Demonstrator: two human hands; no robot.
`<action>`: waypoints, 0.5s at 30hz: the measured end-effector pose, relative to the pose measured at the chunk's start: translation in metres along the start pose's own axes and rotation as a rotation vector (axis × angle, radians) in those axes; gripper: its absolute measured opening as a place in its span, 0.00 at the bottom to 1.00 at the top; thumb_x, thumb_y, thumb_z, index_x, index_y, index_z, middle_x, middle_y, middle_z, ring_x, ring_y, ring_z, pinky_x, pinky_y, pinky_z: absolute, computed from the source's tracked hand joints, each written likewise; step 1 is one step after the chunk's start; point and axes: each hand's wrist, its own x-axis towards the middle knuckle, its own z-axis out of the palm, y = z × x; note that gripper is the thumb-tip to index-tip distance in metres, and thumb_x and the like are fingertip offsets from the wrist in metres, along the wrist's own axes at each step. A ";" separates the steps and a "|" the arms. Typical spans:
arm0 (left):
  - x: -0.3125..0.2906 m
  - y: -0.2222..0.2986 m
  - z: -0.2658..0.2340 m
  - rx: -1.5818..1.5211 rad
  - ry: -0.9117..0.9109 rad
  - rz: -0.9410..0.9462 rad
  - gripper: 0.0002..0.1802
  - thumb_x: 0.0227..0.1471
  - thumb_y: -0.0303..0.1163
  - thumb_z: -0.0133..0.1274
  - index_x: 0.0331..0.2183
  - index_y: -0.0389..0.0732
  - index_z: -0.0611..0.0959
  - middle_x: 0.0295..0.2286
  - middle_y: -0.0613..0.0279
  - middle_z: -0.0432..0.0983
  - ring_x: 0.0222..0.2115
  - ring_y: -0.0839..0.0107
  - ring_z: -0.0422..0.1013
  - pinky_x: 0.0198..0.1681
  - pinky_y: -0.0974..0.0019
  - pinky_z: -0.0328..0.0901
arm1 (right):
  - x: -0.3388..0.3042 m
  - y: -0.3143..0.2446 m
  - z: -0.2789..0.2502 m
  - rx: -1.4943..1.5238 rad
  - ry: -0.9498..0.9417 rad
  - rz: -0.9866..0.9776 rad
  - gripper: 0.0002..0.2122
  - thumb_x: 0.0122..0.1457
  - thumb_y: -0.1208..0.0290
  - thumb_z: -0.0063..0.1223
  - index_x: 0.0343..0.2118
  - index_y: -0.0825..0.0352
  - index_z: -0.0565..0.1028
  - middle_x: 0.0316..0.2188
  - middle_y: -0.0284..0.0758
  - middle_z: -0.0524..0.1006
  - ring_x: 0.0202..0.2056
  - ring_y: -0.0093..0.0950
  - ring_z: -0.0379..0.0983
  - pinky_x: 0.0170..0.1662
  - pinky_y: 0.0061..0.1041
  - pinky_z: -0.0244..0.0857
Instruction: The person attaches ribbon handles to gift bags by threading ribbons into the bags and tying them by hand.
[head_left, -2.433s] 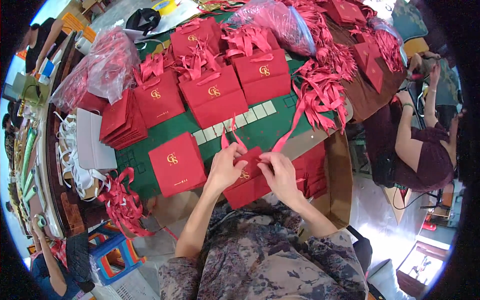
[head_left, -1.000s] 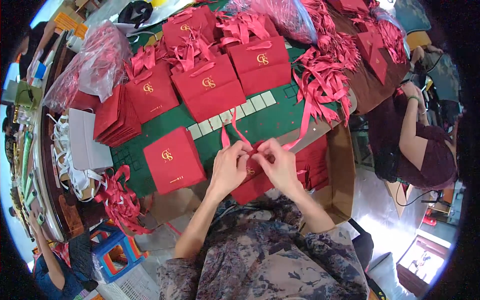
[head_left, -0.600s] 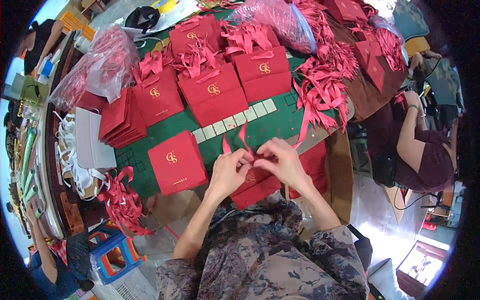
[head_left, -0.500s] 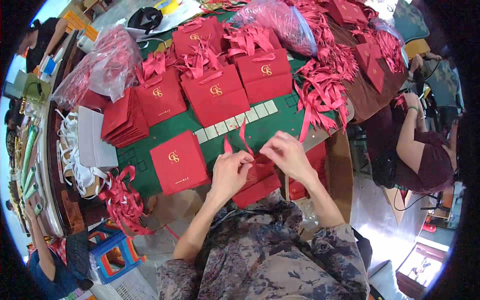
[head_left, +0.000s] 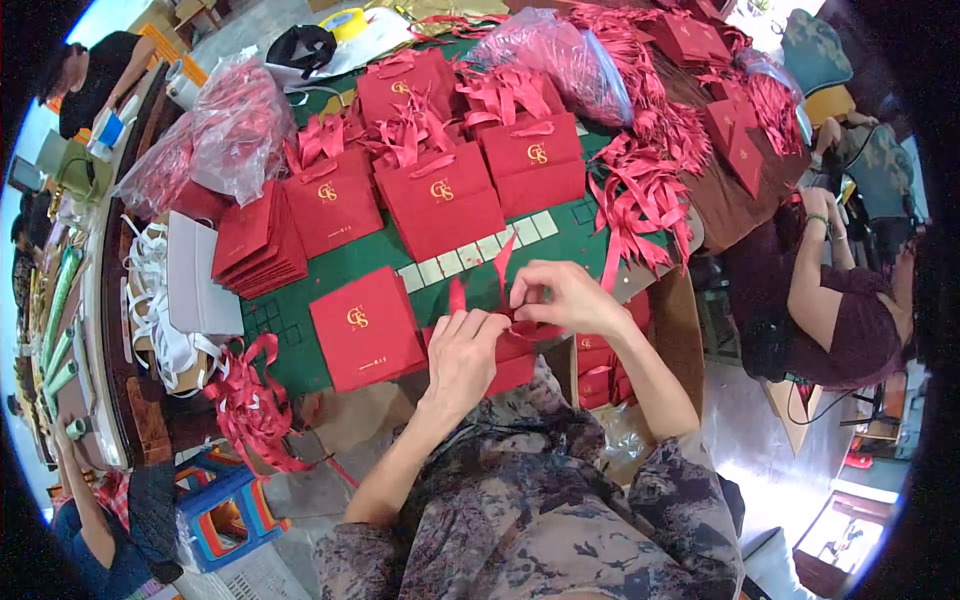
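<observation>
A small red paper bag (head_left: 514, 373) lies at the table's near edge in front of me, partly hidden by my hands. Red ribbon (head_left: 505, 262) rises from it, with one end standing up between my hands and another beside the left one. My left hand (head_left: 466, 358) is closed, fingertips pinching the ribbon at the bag's top. Close on its right, my right hand (head_left: 568, 300) has curled fingers and grips a loop of the same ribbon. A flat red bag (head_left: 366, 330) with a gold emblem rests left of my hands.
Red bags with ribbon handles (head_left: 442, 198) stand across the green tabletop (head_left: 310, 275). Ribbon bundles (head_left: 645, 195) lie right, others (head_left: 255, 405) hang at the left edge. A carton (head_left: 676, 345) holding red bags is right of my lap. A co-worker (head_left: 825, 290) sits at right.
My hands have come together over the small bag. The right hand has closed in on the left and now pulls a ribbon loop beside it. The view has shifted slightly.
</observation>
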 end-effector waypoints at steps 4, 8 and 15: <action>-0.001 0.000 0.001 -0.005 0.004 0.070 0.09 0.44 0.22 0.56 0.32 0.43 0.82 0.29 0.62 0.76 0.32 0.61 0.71 0.35 0.59 0.62 | -0.008 -0.007 0.004 -0.300 -0.038 -0.004 0.05 0.55 0.71 0.57 0.32 0.63 0.81 0.30 0.37 0.74 0.37 0.37 0.74 0.42 0.35 0.67; -0.002 0.002 0.004 -0.016 0.073 0.118 0.10 0.44 0.21 0.54 0.33 0.43 0.82 0.29 0.61 0.75 0.33 0.61 0.71 0.36 0.59 0.62 | -0.004 0.003 0.006 -0.361 -0.115 -0.047 0.06 0.56 0.68 0.55 0.32 0.63 0.81 0.31 0.38 0.74 0.39 0.40 0.73 0.43 0.37 0.66; 0.002 -0.004 0.004 -0.031 0.018 0.013 0.08 0.48 0.23 0.53 0.34 0.43 0.79 0.31 0.62 0.76 0.35 0.60 0.70 0.40 0.57 0.60 | 0.009 0.023 0.012 0.069 -0.099 -0.033 0.07 0.53 0.68 0.58 0.29 0.66 0.81 0.24 0.37 0.75 0.34 0.32 0.72 0.42 0.31 0.65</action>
